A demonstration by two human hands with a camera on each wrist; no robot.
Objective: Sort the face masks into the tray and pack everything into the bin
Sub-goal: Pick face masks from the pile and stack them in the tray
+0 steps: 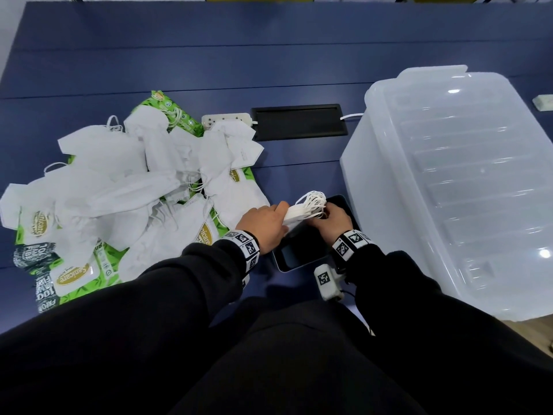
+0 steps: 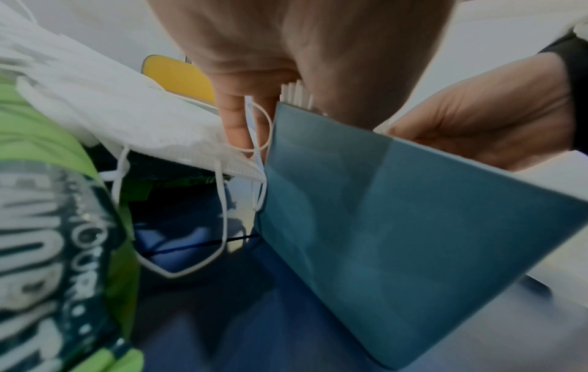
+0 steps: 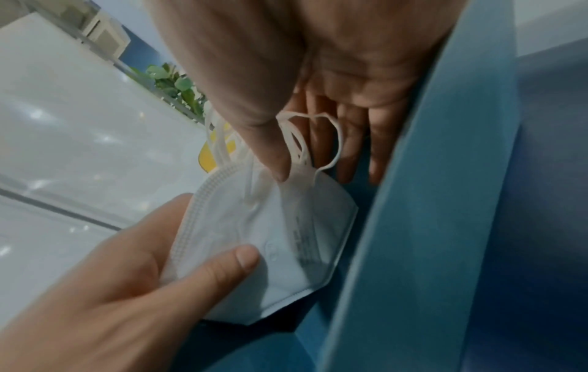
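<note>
Both hands hold one stack of folded white face masks (image 1: 294, 218) on edge inside the small blue-grey tray (image 1: 302, 256). My left hand (image 1: 263, 226) grips the stack's left end, its thumb (image 3: 229, 264) lying on the front mask (image 3: 280, 239). My right hand (image 1: 332, 221) pinches the right end by the bunched ear loops (image 1: 312, 200), with its thumb (image 3: 270, 151) on the loops and its fingers behind them, against the tray wall (image 3: 429, 201). Several loose masks (image 1: 134, 181) lie heaped to the left. The clear plastic bin (image 1: 449, 190) stands at the right.
Green wipe packs (image 1: 74, 280) lie under and around the mask heap. A white power strip (image 1: 227, 119) and a black cable hatch (image 1: 299, 121) sit behind the tray on the blue table (image 1: 209, 55). The bin stands right beside the tray.
</note>
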